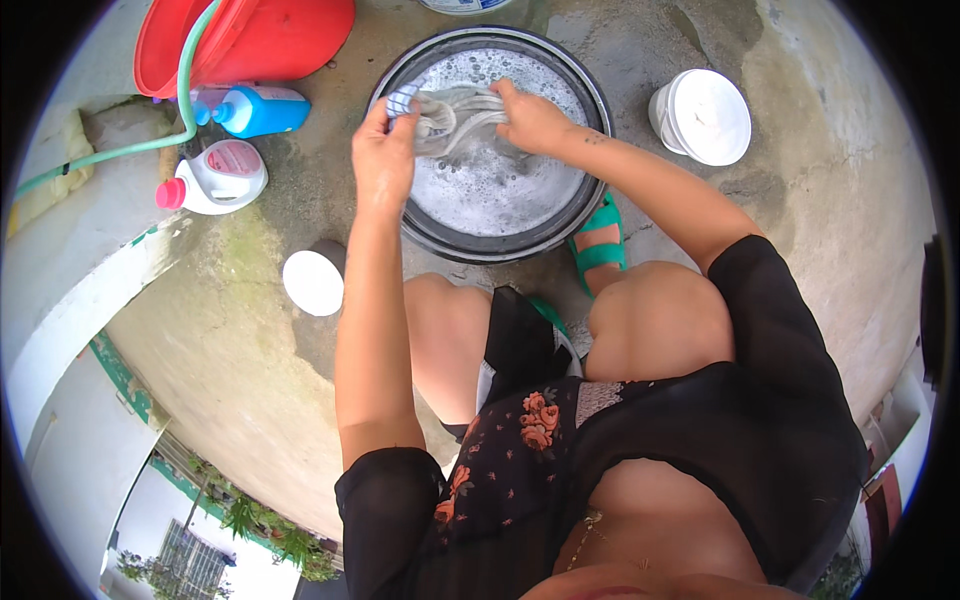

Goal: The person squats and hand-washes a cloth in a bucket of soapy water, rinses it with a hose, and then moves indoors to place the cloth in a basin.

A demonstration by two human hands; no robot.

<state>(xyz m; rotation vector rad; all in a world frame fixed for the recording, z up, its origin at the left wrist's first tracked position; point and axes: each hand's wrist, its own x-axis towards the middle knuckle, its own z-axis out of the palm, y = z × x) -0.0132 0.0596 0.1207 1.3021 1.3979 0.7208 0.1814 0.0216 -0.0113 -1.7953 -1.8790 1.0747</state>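
Note:
A round black basin (491, 251) of foamy, soapy water (487, 199) stands on the floor before me. Over its left side, my left hand (386, 154) grips one end of a wet light-grey cloth (450, 124), where a blue-and-white patterned part shows. My right hand (534, 116) pinches the same cloth farther right, near the basin's middle. Between the hands the fabric is bunched in folds, and its lower part hangs at the foam. How much of it lies under the water is hidden.
A red tub (277, 41) stands at upper left, crossed by a green hose (184, 90). Below it are a blue bottle (266, 111) and a white detergent jug (225, 176) with a pink cap. A white lidded bucket (705, 118) stands right. A white round lid-like top (313, 283) sits left of my knees.

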